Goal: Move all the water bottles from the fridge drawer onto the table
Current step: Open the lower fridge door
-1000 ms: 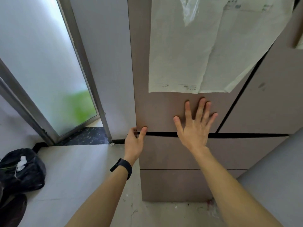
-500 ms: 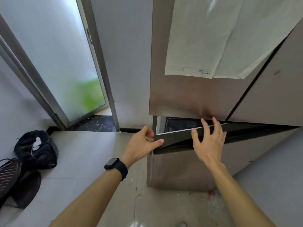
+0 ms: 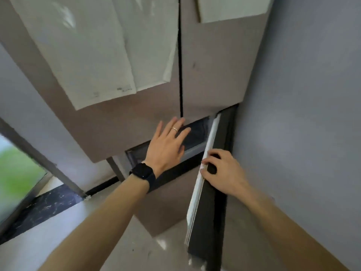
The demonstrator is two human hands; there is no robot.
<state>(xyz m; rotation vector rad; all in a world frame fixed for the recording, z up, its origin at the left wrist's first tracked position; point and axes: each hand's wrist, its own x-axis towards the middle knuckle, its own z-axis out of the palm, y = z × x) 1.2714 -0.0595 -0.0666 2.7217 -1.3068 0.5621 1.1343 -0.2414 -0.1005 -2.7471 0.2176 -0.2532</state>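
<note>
The taupe fridge [image 3: 211, 75] fills the middle of the head view. Its lower front panel [image 3: 205, 212], with a white seal along the edge, stands pulled out toward me on the right. My right hand [image 3: 224, 173] grips the top edge of that panel, fingers curled over it. My left hand [image 3: 166, 147], with a ring and a black watch on the wrist, is spread flat with straight fingers in front of the dark opening [image 3: 197, 132]. The inside is dark and blurred, and no water bottle shows.
White paper sheets [image 3: 88, 55] hang on the upper fridge doors. A grey wall [image 3: 302, 114] stands close on the right of the open panel. A frosted glass door [image 3: 17, 173] and its dark threshold lie at the left, with pale floor tiles [image 3: 58, 231] below.
The lower fridge panel went from closed to pulled far out. My right hand moved to grip its edge, my left hand let go and spread over the opening. The view swung left.
</note>
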